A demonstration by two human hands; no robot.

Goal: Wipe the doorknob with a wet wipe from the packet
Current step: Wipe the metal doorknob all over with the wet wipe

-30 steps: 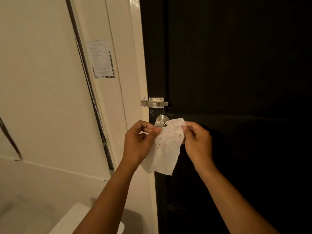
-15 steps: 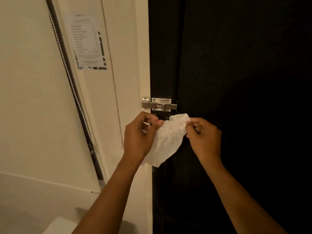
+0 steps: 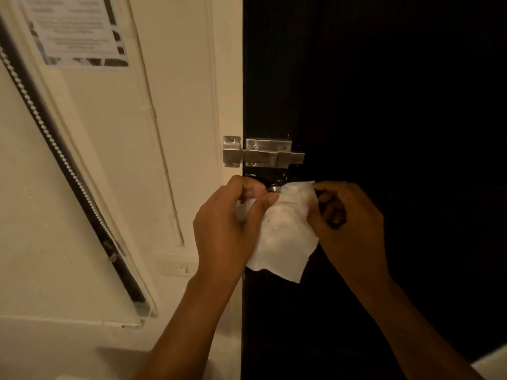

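1. Left hand [image 3: 227, 229]: raised in front of the door edge, fingers curled, thumb and forefinger pinching the left edge of the wet wipe [image 3: 285, 237].
2. Right hand [image 3: 348, 223]: raised at the same height against the black door [image 3: 384, 105], fingers bent inward, fingertips gripping the right upper edge of the wet wipe.
3. Wet wipe: white, held stretched between both hands. Its upper part is draped over the doorknob [image 3: 274, 189]; its lower part hangs loose below the hands, in front of the door.
4. Doorknob: metal, mounted on the door near its left edge. Only a small silver sliver shows at the top of the wipe, just beside the left thumb tip; the rest is covered.
5. Slide bolt [image 3: 263, 155]: silver, fixed above the doorknob, spanning the door edge and the cream door frame [image 3: 227, 78].
6. Printed notice [image 3: 74, 28]: attached to the cream wall at upper left; text too blurred to read.
7. Light switch [image 3: 178, 267]: white plate on the wall, left of the left wrist.
8. Wipe packet: location cannot be told from this view.
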